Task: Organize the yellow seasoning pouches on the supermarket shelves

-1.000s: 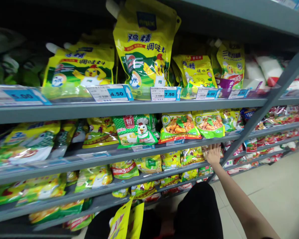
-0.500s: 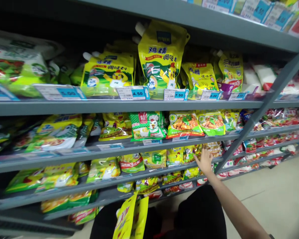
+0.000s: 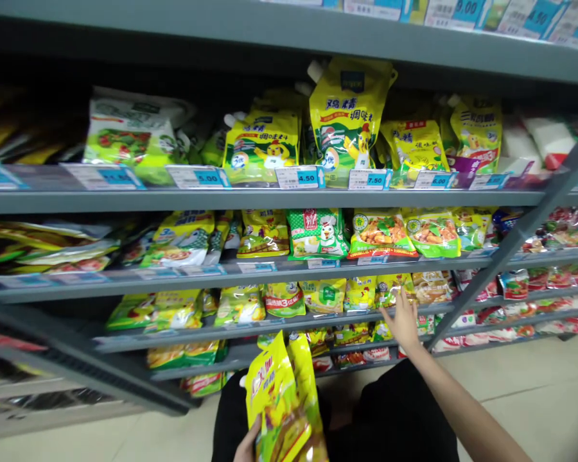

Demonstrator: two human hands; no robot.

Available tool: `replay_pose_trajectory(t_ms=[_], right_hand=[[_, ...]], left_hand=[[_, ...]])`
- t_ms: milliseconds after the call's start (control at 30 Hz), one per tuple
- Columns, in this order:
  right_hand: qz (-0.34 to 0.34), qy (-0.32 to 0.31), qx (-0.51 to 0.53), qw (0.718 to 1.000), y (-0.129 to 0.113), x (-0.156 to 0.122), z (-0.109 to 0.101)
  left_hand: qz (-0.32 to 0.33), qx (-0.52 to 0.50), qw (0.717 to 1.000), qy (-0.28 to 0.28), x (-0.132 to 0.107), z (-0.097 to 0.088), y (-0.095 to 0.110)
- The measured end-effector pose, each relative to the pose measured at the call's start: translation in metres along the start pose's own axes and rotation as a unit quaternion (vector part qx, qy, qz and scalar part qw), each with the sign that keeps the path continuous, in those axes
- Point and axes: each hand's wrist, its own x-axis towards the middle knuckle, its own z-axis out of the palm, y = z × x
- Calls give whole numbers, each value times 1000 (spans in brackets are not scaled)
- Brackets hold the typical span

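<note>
At the bottom of the view my left hand [image 3: 248, 444] is closed on two yellow seasoning pouches [image 3: 282, 404], held upright in front of my knees. The front one has a white spout on its left side and a chicken picture; most of my fingers are hidden. My right hand [image 3: 402, 323] reaches to a lower shelf with its fingers apart, in front of a yellow seasoning packet [image 3: 390, 283]. Whether the fingertips touch that packet I cannot tell. Just right of it stands a brown-and-white packet [image 3: 431, 287].
Grey shelves [image 3: 250, 203] hold rows of yellow and green seasoning bags. A large spouted pouch [image 3: 350, 122] stands on the upper shelf above price tags [image 3: 300, 178]. A slanting grey post [image 3: 513, 234] rises right of my hand. Pale floor [image 3: 534, 391] lies at the lower right.
The view has swung left. The held pouches have risen, showing more of their fronts, and my left hand has come into view. My right hand remains at the same shelf, fingers apart.
</note>
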Motion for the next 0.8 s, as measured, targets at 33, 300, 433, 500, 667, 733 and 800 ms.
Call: replay_pose_trajectory(t_ms=[33, 300, 433, 500, 667, 733, 800], right_hand=[[-23, -37, 88, 995, -10, -24, 0], [275, -372, 590, 661, -67, -157, -5], [327, -346, 622, 622, -54, -165, -19], [327, -355, 638, 600, -43, -165, -28], [245, -365, 607, 662, -40, -166, -41], [269, -345, 564, 700, -45, -171, -38], [306, -318, 542, 715, -47, -177, -32]], left_hand=[[26, -10, 999, -23, 6, 3, -2], [45, 13, 994, -94, 18, 78, -22], [128, 188, 967, -118, 9, 107, -24], [153, 284, 935, -148, 4, 115, -25], [274, 499, 802, -181, -2, 114, -43], [326, 576, 728, -179, -1, 108, -53], [322, 610, 695, -201, 0, 101, -59]])
